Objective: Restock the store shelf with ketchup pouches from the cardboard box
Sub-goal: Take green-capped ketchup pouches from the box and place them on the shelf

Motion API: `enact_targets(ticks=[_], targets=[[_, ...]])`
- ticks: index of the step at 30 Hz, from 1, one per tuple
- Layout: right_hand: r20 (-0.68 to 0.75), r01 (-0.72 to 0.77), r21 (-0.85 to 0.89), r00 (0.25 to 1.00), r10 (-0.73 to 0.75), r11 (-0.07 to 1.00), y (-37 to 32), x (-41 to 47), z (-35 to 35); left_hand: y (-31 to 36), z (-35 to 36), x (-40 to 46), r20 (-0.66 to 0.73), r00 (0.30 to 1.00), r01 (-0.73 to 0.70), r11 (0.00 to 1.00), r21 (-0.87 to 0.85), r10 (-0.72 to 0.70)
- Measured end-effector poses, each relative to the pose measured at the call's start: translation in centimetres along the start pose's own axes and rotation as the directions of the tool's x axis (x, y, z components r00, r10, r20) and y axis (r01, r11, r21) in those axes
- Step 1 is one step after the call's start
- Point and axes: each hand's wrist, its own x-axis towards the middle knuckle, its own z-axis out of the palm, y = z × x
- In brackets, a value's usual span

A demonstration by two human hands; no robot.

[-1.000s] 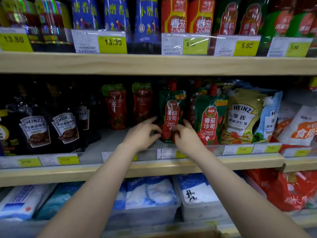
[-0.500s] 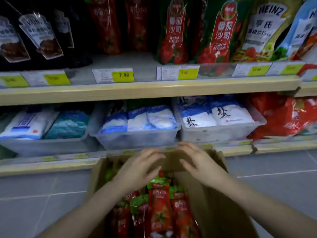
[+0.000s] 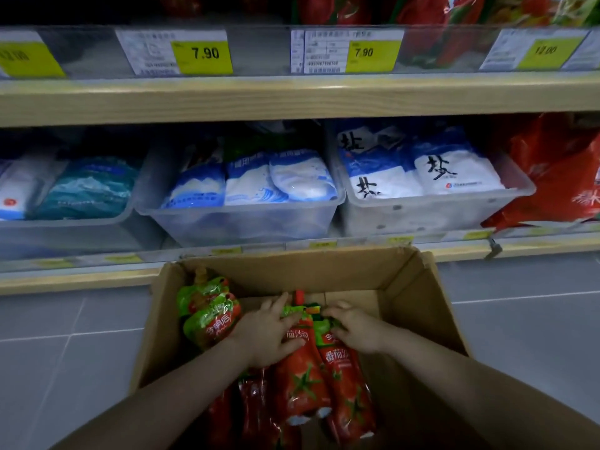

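— Both hands down in the cardboard box point(image 3: 418, 306)?
— Yes. Left hand point(image 3: 271, 332) grips one ketchup pouch point(image 3: 300, 368); right hand point(image 3: 355, 326) pinches a second pouch point(image 3: 345, 381) beside it.
— Others?
— Two green-topped pouches point(image 3: 211, 315) lie left.

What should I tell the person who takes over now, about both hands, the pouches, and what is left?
Left hand grips a ketchup pouch in the cardboard box. Right hand holds the top of the next pouch. More pouches lie at the box's left side. Done: some red pouches stand behind the 7.90 tag. Left: lift these out, shelve them, and the rest.
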Motion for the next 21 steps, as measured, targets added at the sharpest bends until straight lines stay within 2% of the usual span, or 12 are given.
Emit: enact_targets(ticks=[7,12,17,21], targets=[[0.070,-0.061,-0.032,0.996,0.063,0.998,1.7,-0.2,0.4,0.1,0.2,-2.3,-0.004,1.000,-0.025,0.988,0.152,0.026],[-0.121,-0.026,0.055,0.992,0.032,0.998,0.8,0.7,-0.4,-0.2,0.1,-1.4,-0.026,0.999,-0.040,0.985,0.169,0.045],[-0.041,-0.031,0.169,0.998,0.038,0.985,-0.7,2.6,0.1,-0.3,0.5,-0.5,-0.012,0.999,-0.041,0.981,0.192,0.044],[-0.125,-0.084,0.210,0.986,0.112,0.974,-1.4,3.8,1.2,-0.4,0.8,0.1,-0.022,0.998,-0.049,0.977,0.206,0.054]])
